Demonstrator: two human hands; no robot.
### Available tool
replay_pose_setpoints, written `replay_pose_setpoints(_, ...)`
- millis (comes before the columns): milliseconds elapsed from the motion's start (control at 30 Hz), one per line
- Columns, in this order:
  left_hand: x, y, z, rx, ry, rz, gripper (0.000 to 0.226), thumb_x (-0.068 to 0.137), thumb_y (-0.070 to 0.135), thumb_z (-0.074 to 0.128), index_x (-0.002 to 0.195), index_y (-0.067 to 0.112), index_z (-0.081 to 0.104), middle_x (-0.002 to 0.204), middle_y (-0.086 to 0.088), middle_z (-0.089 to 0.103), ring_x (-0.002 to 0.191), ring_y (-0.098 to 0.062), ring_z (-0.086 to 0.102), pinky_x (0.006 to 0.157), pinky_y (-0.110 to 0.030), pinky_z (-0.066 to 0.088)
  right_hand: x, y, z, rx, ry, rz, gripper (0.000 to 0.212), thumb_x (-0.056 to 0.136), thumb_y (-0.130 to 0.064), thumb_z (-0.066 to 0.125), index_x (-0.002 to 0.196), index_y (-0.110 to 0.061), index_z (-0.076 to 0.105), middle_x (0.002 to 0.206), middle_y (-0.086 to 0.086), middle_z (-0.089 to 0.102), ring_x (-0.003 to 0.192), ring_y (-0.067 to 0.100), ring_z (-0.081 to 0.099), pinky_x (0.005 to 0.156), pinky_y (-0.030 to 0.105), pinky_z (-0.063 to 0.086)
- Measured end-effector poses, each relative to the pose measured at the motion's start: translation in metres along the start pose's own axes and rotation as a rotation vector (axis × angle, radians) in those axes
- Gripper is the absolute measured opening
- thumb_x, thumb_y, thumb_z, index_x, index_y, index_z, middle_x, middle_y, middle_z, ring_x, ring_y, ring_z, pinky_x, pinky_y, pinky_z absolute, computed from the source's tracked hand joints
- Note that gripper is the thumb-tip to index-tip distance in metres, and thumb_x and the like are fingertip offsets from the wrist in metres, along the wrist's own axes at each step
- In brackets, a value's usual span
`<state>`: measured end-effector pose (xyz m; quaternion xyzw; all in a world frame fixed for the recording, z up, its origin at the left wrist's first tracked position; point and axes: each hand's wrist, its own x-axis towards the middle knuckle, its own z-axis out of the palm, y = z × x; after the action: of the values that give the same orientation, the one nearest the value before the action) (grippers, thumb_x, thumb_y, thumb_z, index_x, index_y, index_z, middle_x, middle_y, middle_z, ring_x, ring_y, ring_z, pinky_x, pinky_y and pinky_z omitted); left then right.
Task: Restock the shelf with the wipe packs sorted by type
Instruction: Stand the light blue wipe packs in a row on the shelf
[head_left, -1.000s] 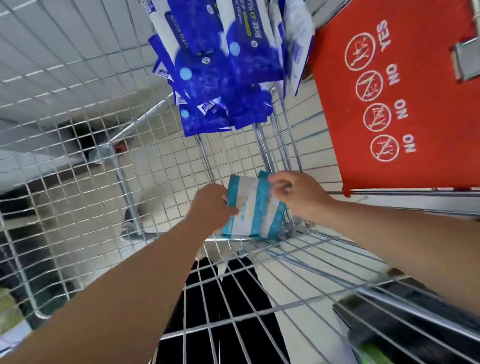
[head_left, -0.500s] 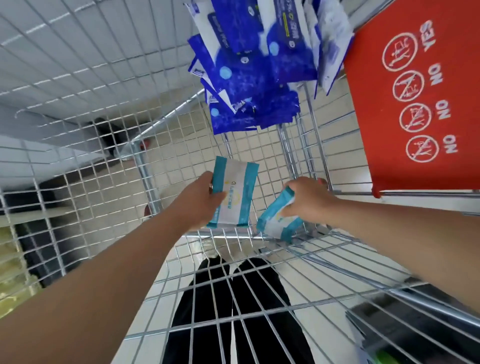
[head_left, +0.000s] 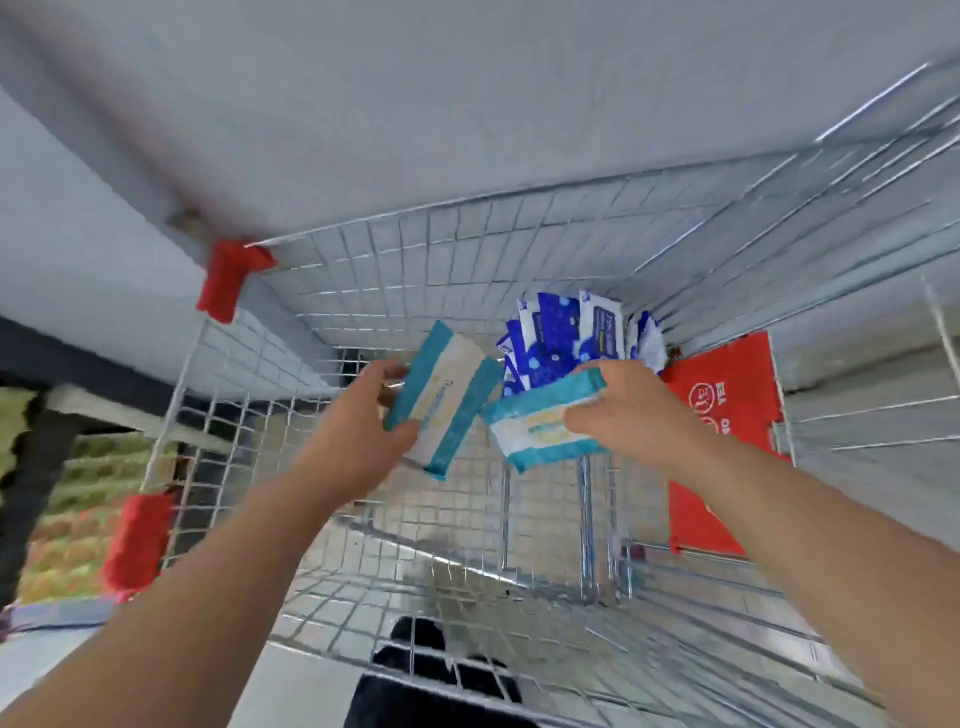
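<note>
My left hand (head_left: 358, 431) grips a teal-and-white wipe pack (head_left: 448, 400), held tilted above the wire shopping cart (head_left: 415, 270). A second teal-and-white wipe pack (head_left: 540, 426) is in my right hand (head_left: 623, 415), lying nearly flat just right of the first. Both packs hang in the air over the cart's inside. Behind them, several dark blue wipe packs (head_left: 561, 338) lie piled in the far right corner of the cart. The picture is blurred by motion.
A red child-seat flap (head_left: 722, 436) with warning symbols stands at the cart's right side. Red corner bumpers (head_left: 228, 280) mark the cart's left rim. A dark shelf frame (head_left: 41, 447) and a pale shelf board show at the left.
The view has swung upward. Both hands have lifted out of the cart bottom, each with one teal pack, and the packs have come apart from the single stack held a second ago.
</note>
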<state>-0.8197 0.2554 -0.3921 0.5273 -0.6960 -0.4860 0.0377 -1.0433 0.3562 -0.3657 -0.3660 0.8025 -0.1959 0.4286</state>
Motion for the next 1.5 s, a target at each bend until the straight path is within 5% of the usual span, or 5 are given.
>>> replay_pose_setpoints(433, -0.220, 0.048, -0.204, -0.137, 0.681, 0.054, 0.022, 0.086, 0.015, 0.068, 0.102, 0.028, 0.060, 0.090, 0.018, 0.064, 0.068, 0.004, 0.059, 0.046, -0.005, 0.042, -0.160, -0.251, -0.031, -0.206, 0.015, -0.595, 0.013, 0.075, -0.005, 0.065, 0.084, -0.012, 0.069, 0.073, 0.001, 0.069, 0.061, 0.011, 0.062, 0.050, 0.022, 0.044)
replay_pose_setpoints(833, -0.414, -0.054, -0.397, -0.423, 1.014, 0.150, 0.010, 0.094, 0.021, 0.057, 0.102, 0.027, 0.060, 0.099, 0.007, 0.067, 0.081, -0.007, 0.070, 0.061, -0.029, 0.060, -0.306, -0.482, 0.129, -0.112, -0.109, -0.974, 0.014, 0.078, -0.008, 0.067, 0.079, -0.021, 0.068, 0.074, -0.005, 0.072, 0.067, 0.007, 0.069, 0.063, 0.028, 0.056)
replay_pose_setpoints(1000, -0.485, -0.132, -0.484, -0.471, 1.100, 0.060, 0.012, 0.097, 0.022, 0.052, 0.106, 0.030, 0.053, 0.105, 0.003, 0.065, 0.088, -0.014, 0.069, 0.066, -0.040, 0.061, -0.354, -0.561, 0.236, -0.038, -0.192, -1.023, 0.014, 0.079, -0.007, 0.070, 0.085, -0.019, 0.069, 0.080, -0.003, 0.074, 0.075, 0.011, 0.071, 0.073, 0.031, 0.058)
replay_pose_setpoints(1167, -0.526, -0.195, -0.565, -0.464, 1.167, 0.007, 0.023, 0.096, 0.010, 0.053, 0.116, 0.020, 0.046, 0.103, 0.002, 0.063, 0.080, -0.010, 0.066, 0.054, -0.023, 0.056, -0.378, -0.630, 0.320, 0.001, -0.268, -1.032, 0.013, 0.081, -0.004, 0.067, 0.082, -0.017, 0.069, 0.075, -0.006, 0.074, 0.068, 0.005, 0.070, 0.064, 0.021, 0.056)
replay_pose_setpoints(1500, -0.506, -0.278, -0.711, -0.644, 1.113, 0.037, 0.018, 0.100, 0.023, 0.047, 0.115, 0.015, 0.052, 0.098, -0.002, 0.070, 0.088, -0.015, 0.068, 0.079, -0.040, 0.058, -0.345, -0.761, 0.440, 0.143, -0.372, -0.914, 0.014, 0.081, -0.001, 0.069, 0.093, -0.010, 0.068, 0.088, 0.004, 0.076, 0.080, 0.020, 0.073, 0.080, 0.042, 0.059)
